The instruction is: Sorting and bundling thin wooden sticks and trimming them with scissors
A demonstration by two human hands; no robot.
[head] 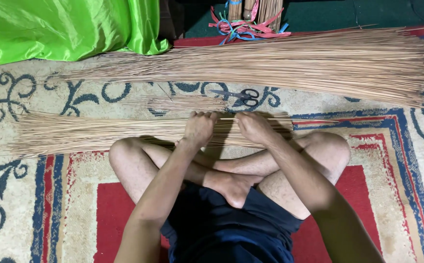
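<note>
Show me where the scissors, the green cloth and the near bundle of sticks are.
scissors (245,96), head view, at the handles.
green cloth (61,24), head view, mid fold.
near bundle of sticks (90,132), head view, left stretch.

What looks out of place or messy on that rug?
Little stands out. A small loose tuft of sticks lies apart between the two big bundles, and scissors lie open beside it. Both hands, left hand and right hand, grip the near bundle.

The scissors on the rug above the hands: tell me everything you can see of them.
The scissors lie flat on the patterned rug, between the large spread of thin sticks and the smaller bundle that both hands hold. Dark looped handles point right, pale metal blades point left, apparently closed. Neither hand touches them; a few loose sticks lie just left of the tips.
</note>
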